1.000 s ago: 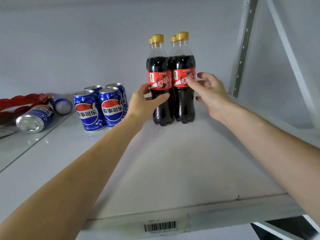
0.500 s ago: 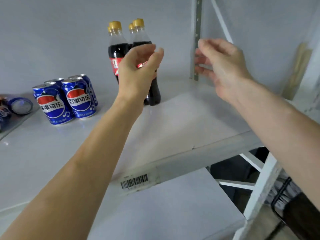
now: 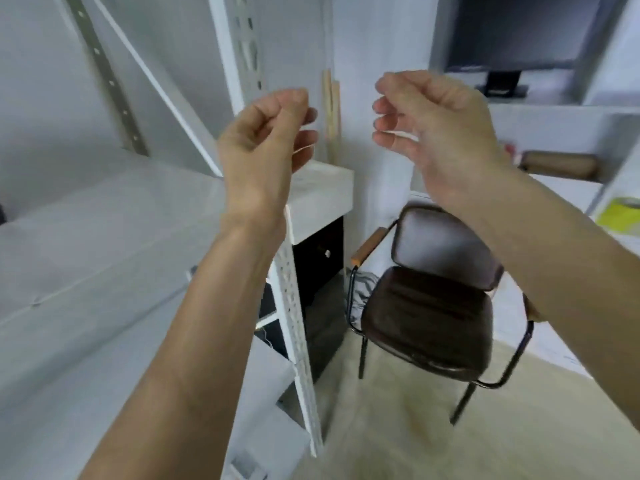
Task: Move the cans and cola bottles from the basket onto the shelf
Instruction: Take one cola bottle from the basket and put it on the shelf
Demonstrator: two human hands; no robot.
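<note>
My left hand (image 3: pixel 263 143) and my right hand (image 3: pixel 433 133) hang in the air at chest height, both empty with fingers loosely curled and apart. The white shelf (image 3: pixel 104 230) lies at the left, and only a bare part of its board shows. No can, cola bottle or basket is in view now. The frame is blurred by motion.
A white perforated shelf post (image 3: pixel 294 306) runs down the middle beside my left forearm. A dark brown chair (image 3: pixel 436 299) with black legs stands on the beige floor at the right. A white side table (image 3: pixel 322 192) sits behind the post. A dark monitor (image 3: pixel 519 29) is at the top right.
My view has swung right, away from the cola bottles and blue cans on the shelf. Both hands let go of the bottles and pulled back, empty.
</note>
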